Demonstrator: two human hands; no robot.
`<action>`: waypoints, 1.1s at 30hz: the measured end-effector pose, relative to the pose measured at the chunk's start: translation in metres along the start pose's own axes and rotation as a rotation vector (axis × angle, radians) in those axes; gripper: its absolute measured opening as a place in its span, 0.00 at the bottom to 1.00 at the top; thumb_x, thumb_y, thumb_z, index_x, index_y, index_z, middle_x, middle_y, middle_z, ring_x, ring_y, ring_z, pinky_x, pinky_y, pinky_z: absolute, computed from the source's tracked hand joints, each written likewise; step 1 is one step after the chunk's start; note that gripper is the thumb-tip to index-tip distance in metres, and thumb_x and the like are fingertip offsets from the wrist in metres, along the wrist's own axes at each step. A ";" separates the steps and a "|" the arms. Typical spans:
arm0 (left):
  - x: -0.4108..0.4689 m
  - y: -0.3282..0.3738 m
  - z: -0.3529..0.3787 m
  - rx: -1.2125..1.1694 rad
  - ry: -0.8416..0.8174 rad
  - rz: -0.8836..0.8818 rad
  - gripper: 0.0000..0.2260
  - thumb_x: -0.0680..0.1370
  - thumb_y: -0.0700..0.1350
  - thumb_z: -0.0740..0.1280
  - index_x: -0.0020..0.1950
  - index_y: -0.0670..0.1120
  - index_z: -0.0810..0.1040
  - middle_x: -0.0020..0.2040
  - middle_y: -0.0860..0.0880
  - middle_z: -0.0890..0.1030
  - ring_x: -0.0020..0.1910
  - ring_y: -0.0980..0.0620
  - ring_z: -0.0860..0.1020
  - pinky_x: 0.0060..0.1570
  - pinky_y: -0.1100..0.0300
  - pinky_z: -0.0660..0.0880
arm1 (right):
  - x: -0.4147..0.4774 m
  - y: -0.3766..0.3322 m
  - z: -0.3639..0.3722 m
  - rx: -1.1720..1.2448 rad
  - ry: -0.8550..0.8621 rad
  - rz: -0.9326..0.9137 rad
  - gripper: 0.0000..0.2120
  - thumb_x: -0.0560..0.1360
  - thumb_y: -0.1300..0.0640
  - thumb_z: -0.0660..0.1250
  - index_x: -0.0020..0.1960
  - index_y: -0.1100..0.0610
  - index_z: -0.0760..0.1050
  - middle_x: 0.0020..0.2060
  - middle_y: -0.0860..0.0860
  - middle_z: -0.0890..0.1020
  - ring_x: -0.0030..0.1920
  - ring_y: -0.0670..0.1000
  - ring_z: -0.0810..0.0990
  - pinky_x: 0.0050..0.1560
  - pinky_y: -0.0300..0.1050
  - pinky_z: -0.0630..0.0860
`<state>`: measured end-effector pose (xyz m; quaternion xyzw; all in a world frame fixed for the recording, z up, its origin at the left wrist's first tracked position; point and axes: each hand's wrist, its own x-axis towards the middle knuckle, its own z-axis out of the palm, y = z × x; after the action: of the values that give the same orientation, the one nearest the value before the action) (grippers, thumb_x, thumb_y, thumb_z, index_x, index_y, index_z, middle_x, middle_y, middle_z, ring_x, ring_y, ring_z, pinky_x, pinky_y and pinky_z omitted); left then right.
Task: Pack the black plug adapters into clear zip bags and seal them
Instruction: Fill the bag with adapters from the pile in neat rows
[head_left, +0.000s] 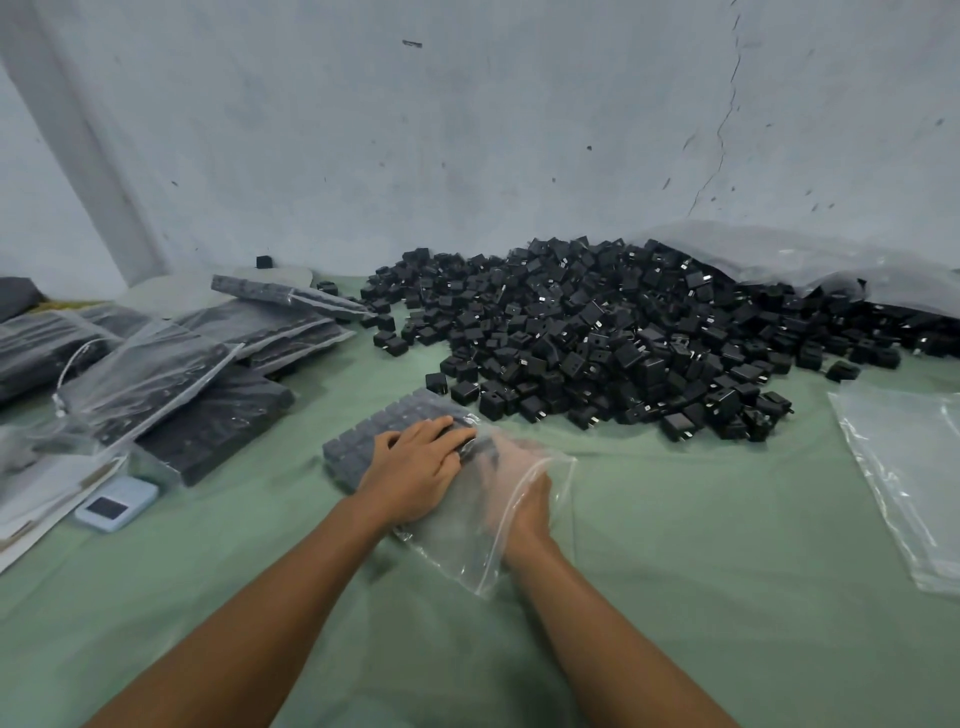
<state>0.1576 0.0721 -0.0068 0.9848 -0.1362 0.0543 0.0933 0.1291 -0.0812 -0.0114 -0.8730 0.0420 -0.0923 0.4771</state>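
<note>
Ahead of me a pale grey-blue wall (467, 130) fills the upper half of the frame, scuffed and speckled. A thin crack (724, 119) runs down its upper right and a lighter slanted band (88, 156) crosses its upper left. Below, a creased green cloth (675, 571) covers my work surface in flat, even light.

Matt black plastic adapters (597, 332) with small shiny metal prongs; glossy, crinkled clear plastic zip bag (467, 519); smooth green cloth over the table (675, 545); rough, cracked, stained wall (467, 130).
</note>
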 end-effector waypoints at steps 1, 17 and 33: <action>0.000 0.000 0.000 0.000 -0.006 0.002 0.20 0.84 0.57 0.47 0.77 0.67 0.58 0.79 0.58 0.60 0.77 0.56 0.57 0.71 0.49 0.51 | 0.000 -0.001 0.001 -0.051 0.024 -0.033 0.15 0.82 0.54 0.61 0.64 0.59 0.76 0.58 0.58 0.79 0.60 0.59 0.77 0.60 0.49 0.70; -0.003 0.000 0.000 0.020 -0.034 0.005 0.20 0.84 0.57 0.47 0.77 0.67 0.56 0.80 0.56 0.58 0.78 0.55 0.57 0.73 0.48 0.50 | 0.000 0.005 0.002 0.201 -0.035 0.271 0.19 0.83 0.56 0.61 0.71 0.64 0.69 0.66 0.61 0.76 0.66 0.58 0.74 0.69 0.51 0.67; -0.004 0.003 -0.003 0.025 -0.032 -0.012 0.21 0.84 0.56 0.47 0.78 0.66 0.55 0.80 0.57 0.58 0.78 0.56 0.56 0.73 0.48 0.51 | 0.011 0.005 0.002 -0.045 -0.358 -0.009 0.19 0.85 0.61 0.54 0.75 0.63 0.62 0.70 0.57 0.70 0.71 0.54 0.67 0.68 0.35 0.56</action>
<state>0.1530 0.0706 -0.0035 0.9874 -0.1312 0.0399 0.0790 0.1402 -0.0838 -0.0155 -0.8861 -0.0454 0.0634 0.4570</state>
